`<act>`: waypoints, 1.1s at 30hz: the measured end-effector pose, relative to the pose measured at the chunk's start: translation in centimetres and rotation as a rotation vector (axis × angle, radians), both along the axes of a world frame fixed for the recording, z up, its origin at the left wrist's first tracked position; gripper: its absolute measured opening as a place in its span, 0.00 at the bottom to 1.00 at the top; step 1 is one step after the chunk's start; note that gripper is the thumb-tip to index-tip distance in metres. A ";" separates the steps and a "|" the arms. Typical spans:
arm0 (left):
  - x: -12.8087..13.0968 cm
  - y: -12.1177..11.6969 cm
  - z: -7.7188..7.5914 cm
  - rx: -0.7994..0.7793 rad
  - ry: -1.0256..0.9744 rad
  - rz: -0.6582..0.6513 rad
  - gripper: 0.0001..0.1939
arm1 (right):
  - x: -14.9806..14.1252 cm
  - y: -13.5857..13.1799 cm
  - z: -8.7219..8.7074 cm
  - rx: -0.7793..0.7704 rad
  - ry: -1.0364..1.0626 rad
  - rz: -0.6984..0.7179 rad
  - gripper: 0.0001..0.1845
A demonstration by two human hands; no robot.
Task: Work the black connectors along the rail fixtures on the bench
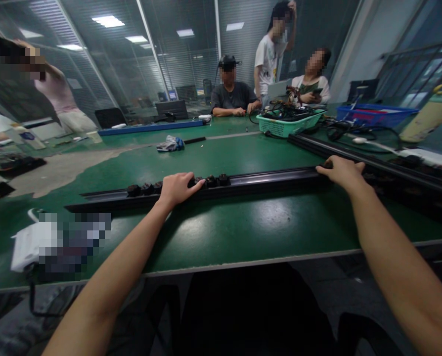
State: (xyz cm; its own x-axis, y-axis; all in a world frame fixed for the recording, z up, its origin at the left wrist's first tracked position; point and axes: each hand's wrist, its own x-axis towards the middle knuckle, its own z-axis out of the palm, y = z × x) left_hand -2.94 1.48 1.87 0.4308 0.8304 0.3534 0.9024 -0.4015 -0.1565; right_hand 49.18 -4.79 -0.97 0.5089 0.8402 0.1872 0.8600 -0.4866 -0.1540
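A long black rail [273,179] lies across the green table in front of me. In its channel, toward the left, sits a row of small round black parts [223,179]. My left hand [177,190] is closed over the rail among these parts, thumb pointing right; its fingertips are hidden behind the rail. At the rail's right end my right hand [342,172] grips with the thumb on the near side and the fingers beyond. A small dark lump shows between that thumb and forefinger; I cannot tell what it is.
More black rails [376,160] lie at the right. Farther back stand a green basket [287,126] of cables and a blue basket [376,114]. A white adapter [33,244] sits front left, a grey cloth [171,143] mid-table. Several people are around the table.
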 end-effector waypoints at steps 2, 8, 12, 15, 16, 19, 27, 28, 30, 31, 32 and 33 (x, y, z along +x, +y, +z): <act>0.0 0.0 0.0 0.001 0.002 0.000 0.35 | 0.1 0.0 0.0 -0.009 -0.009 -0.003 0.20; 0.1 0.1 -0.1 0.004 0.013 0.010 0.35 | 0.4 -0.1 -0.1 -0.015 0.002 -0.023 0.22; 0.0 0.1 -0.1 0.002 0.007 0.009 0.35 | 0.6 -0.2 0.1 0.004 0.020 -0.047 0.19; 0.0 0.1 -0.1 0.000 0.003 0.007 0.36 | 0.6 -0.4 0.3 0.009 0.038 -0.056 0.18; 0.1 0.1 -0.1 0.001 0.001 0.008 0.36 | 0.5 -0.4 0.3 0.006 0.042 -0.059 0.18; 0.1 0.1 -0.1 0.001 -0.001 0.010 0.35 | 0.5 -0.5 0.4 0.006 0.051 -0.067 0.18; 0.1 0.1 -0.1 0.004 0.001 0.014 0.36 | 0.9 -0.5 0.4 -0.001 0.070 -0.090 0.20; 0.1 0.1 -0.2 0.005 0.002 0.014 0.36 | 0.9 -0.5 0.4 -0.004 0.073 -0.092 0.20; 0.1 0.2 -0.2 0.008 0.005 0.012 0.36 | 1.0 -0.5 0.3 -0.005 0.072 -0.091 0.20; 0.0 0.2 -0.2 0.009 0.006 0.010 0.36 | 1.0 -0.5 0.3 -0.002 0.067 -0.089 0.20; 0.0 0.2 -0.2 0.009 0.006 0.009 0.36 | 1.0 -0.5 0.3 0.003 0.059 -0.087 0.20; 0.1 0.1 -0.2 0.008 0.006 0.010 0.36 | 1.0 -0.5 0.2 0.007 0.052 -0.088 0.20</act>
State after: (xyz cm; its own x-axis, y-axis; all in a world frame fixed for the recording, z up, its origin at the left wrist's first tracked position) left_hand -2.88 1.63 1.69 0.4250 0.8315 0.3576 0.9052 -0.3915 -0.1655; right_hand 50.17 -5.27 -0.77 0.5900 0.7905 0.1645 0.8046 -0.5588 -0.2008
